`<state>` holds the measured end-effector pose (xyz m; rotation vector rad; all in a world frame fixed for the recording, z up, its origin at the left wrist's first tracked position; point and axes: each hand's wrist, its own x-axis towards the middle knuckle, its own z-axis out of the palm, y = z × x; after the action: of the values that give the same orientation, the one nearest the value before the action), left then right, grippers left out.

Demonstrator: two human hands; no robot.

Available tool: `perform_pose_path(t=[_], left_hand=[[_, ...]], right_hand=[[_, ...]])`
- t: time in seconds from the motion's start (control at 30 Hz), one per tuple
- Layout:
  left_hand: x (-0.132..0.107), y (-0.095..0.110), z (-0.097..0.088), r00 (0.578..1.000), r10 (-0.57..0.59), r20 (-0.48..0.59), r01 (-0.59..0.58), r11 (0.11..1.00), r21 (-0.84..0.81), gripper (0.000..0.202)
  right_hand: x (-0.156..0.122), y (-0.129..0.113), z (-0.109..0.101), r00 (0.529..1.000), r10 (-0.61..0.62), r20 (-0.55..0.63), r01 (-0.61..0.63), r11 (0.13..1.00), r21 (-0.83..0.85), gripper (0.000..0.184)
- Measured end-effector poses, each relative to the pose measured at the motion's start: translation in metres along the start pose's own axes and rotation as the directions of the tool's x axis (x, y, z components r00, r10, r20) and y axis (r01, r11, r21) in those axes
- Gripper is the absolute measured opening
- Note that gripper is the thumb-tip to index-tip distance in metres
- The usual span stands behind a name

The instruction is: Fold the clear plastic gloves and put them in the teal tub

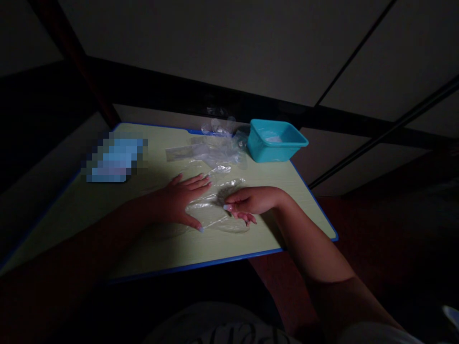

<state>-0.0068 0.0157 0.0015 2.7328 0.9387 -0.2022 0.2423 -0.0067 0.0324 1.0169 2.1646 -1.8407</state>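
A sheet of thin, clear plastic film (215, 220) lies creased on the tabletop under and between my hands. My left hand (179, 198) rests flat on its left part, fingers spread and thumb apart, holding nothing. At the right part of the film my right hand (247, 203) is bent at the wrist, its fingers curled in and the thumb pointing left. Whether film is caught in those fingers is hidden. Behind the hands lies a loose pile of clear plastic pieces (218, 152), some with rounded, finger-like ends, like disposable gloves.
A turquoise plastic basket (274, 152) with something pale inside stands at the table's back right. A blurred-out light-blue rectangular object (118, 157) lies at the back left. The pale table (143, 258) has a blue edge. Cabinet panels (215, 52) rise behind it.
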Motion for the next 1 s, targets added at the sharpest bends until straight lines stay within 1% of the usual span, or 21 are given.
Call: perform_pose_path(t=[0.07, 0.2, 0.27, 0.4, 0.57, 0.77, 0.9, 1.0], left_hand=[[0.0001, -0.0007, 0.0005, 1.0, -0.002, 0.007, 0.002, 1.0, 0.003, 0.112], [-0.0001, -0.0007, -0.0003, 1.0, -0.001, 0.005, 0.001, 1.0, -0.002, 0.112], [-0.0001, -0.001, 0.0, 1.0, 0.002, 0.001, -0.002, 1.0, -0.009, 0.112], [0.0001, -0.0027, 0.0022, 1.0, 0.01, -0.018, -0.011, 1.0, -0.014, 0.112], [-0.0002, -0.003, 0.0026, 1.0, 0.003, -0.005, -0.003, 1.0, -0.006, 0.114], [-0.0004, -0.0015, 0.001, 1.0, 0.003, -0.014, -0.003, 1.0, 0.004, 0.114], [-0.0003, 0.001, -0.0018, 1.0, -0.016, 0.015, 0.016, 1.0, -0.004, 0.115], [-0.0003, 0.0022, -0.0026, 1.0, -0.021, 0.016, 0.021, 1.0, -0.002, 0.114]], right_hand=[[-0.0009, -0.0011, -0.0005, 1.0, -0.009, 0.003, 0.009, 1.0, 0.012, 0.033], [-0.0025, -0.0027, -0.0012, 0.995, -0.092, -0.024, 0.093, 0.993, 0.066, 0.035], [-0.0024, -0.0024, -0.0009, 0.994, -0.109, -0.008, 0.11, 0.991, 0.079, 0.036], [-0.0007, -0.0007, 0.0002, 0.995, -0.093, 0.033, 0.09, 0.993, 0.074, 0.035], [0.0004, -0.0004, 0.0006, 0.997, -0.079, 0.013, 0.078, 0.996, 0.052, 0.033], [-0.0001, -0.0009, 0.0001, 0.999, -0.044, 0.002, 0.044, 0.998, 0.033, 0.03], [0.0003, -0.0001, -0.0007, 0.999, -0.025, -0.022, 0.026, 0.999, 0.023, 0.028], [0.0006, 0.0001, -0.0005, 0.999, -0.017, -0.033, 0.018, 1.0, 0.012, 0.028]])
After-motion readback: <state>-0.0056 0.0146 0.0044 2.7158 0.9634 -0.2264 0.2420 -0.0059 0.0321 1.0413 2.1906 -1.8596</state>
